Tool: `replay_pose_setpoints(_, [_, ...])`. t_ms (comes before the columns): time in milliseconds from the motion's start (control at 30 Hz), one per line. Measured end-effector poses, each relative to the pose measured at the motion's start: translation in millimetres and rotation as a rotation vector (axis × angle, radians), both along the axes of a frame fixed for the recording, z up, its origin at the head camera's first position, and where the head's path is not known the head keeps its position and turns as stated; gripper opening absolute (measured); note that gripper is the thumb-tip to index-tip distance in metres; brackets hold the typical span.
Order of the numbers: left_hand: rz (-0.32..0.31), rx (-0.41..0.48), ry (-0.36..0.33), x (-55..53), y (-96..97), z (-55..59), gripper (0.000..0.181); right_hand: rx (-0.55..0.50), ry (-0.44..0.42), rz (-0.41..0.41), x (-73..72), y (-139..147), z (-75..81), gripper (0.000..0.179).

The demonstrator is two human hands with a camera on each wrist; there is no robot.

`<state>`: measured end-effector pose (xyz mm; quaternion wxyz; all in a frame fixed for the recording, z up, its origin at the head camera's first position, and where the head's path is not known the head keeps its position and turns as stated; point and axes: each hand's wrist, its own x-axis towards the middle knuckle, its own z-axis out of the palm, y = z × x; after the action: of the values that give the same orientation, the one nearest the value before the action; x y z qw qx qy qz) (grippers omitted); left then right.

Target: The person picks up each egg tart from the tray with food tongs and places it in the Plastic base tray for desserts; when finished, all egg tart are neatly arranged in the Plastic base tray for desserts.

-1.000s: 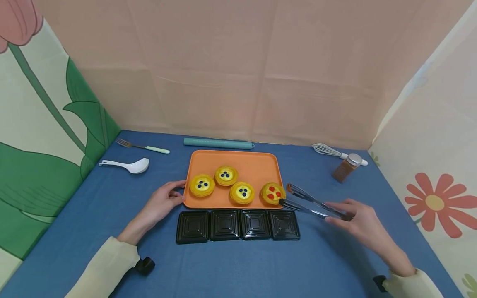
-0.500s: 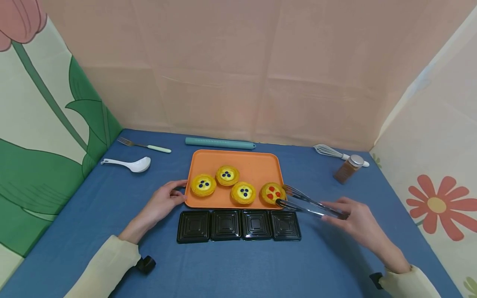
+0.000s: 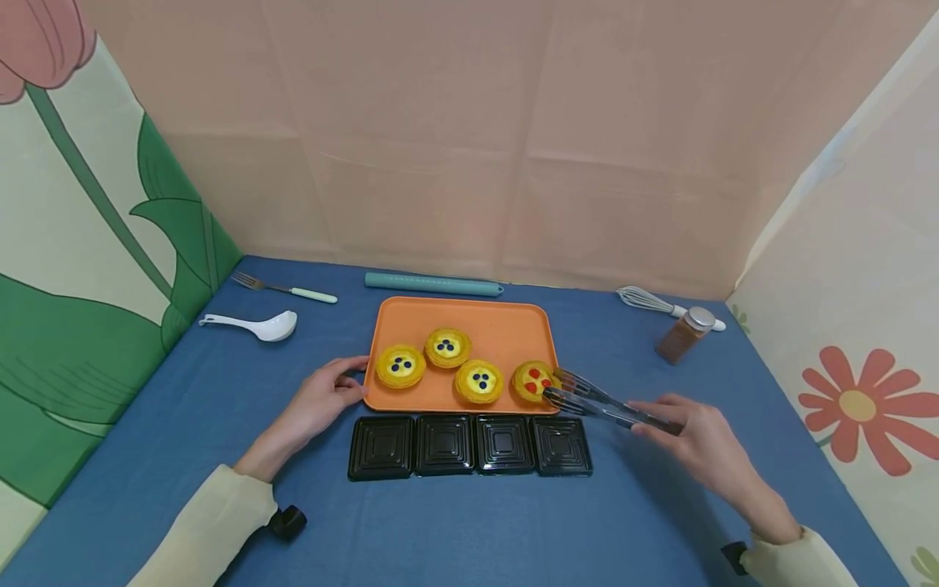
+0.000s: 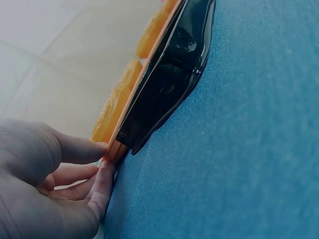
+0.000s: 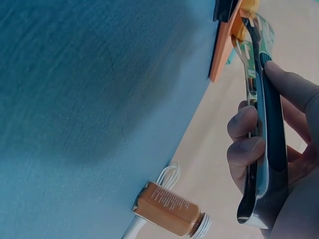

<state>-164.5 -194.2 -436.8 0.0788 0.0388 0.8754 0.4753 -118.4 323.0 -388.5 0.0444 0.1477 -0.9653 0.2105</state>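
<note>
My left hand [image 3: 324, 397] pinches the left edge of an orange tray [image 3: 491, 322] between thumb and fingers, as the left wrist view shows up close. Metal tongs [image 3: 616, 408] are held in my right hand [image 3: 700, 436], their two tips around the right side of a tart with red pieces [image 3: 530, 381]. That tart lies at the tray's front right corner. Further left on the tray sit three tarts with dark blue dots: one at the left [image 3: 399, 367], one farther back [image 3: 447, 348] and one nearer the middle [image 3: 478, 381]. Whether both tips touch the red tart, I cannot tell.
A row of black square trays [image 3: 469, 445] lies before the orange tray. Behind it is a teal rolling-pin-like stick [image 3: 433, 284]. At left lie a fork [image 3: 286, 289] and a white ladle [image 3: 253, 326]; at right, a whisk [image 3: 645, 300] and a brown-filled jar [image 3: 684, 336].
My right hand has moved slightly left, and the tongs' tips have drawn closer together at the red-topped tart. The left hand stays on the tray's edge.
</note>
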Motion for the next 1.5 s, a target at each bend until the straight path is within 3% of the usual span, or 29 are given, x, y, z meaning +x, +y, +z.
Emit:
replay_pose_setpoints(367, [-0.011, -0.001, 0.006, -0.2, 0.8, -1.8, 0.053, -0.02, 0.039, -0.013, 9.5, 4, -4.6, 0.034])
replay_pose_setpoints(667, [-0.01, -0.003, -0.001, -0.2, 0.8, -1.5, 0.053, -0.085, 0.087, -0.03, 28.9, 10, -0.9, 0.034])
replay_pose_setpoints(1067, [-0.009, -0.016, 0.002, 2.2, -2.3, 0.5, 0.053, -0.076, -0.011, -0.113, 61.7, 11, 5.6, 0.034])
replay_pose_setpoints(1500, [-0.005, -0.02, -0.006, 2.0, -0.8, 1.8, 0.053, -0.031, -0.076, -0.155, 82.6, 14, 2.8, 0.032])
